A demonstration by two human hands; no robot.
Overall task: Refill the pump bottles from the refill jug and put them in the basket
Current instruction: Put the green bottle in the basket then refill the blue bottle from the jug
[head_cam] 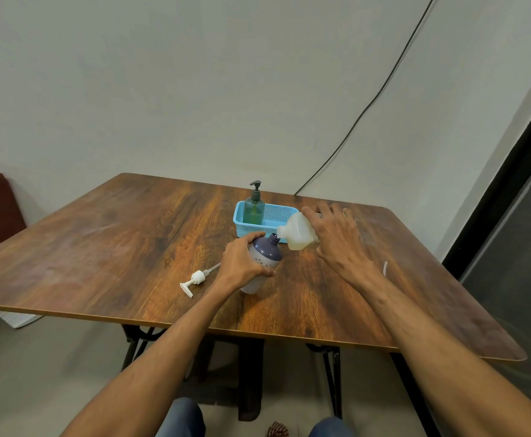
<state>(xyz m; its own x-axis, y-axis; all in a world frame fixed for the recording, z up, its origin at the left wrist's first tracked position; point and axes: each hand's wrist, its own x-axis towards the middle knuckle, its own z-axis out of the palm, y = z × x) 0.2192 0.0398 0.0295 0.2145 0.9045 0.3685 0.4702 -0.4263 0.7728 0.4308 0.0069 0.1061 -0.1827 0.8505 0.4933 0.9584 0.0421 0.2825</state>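
Left hand (242, 263) grips the purple bottle (266, 255) on the counter (100, 241), pump (194, 280) lying beside. Right hand (336, 234) holds the tipped jug (296, 233), spout at the bottle's neck; a green bottle (254, 205) stands in the basket (277, 215).

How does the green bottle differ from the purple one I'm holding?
The green pump bottle stands upright in the blue basket, pump on. The purple-and-white bottle is outside it, tilted in the left hand, pump off, neck open at the spout of the refill jug. Green is see-through, purple opaque.
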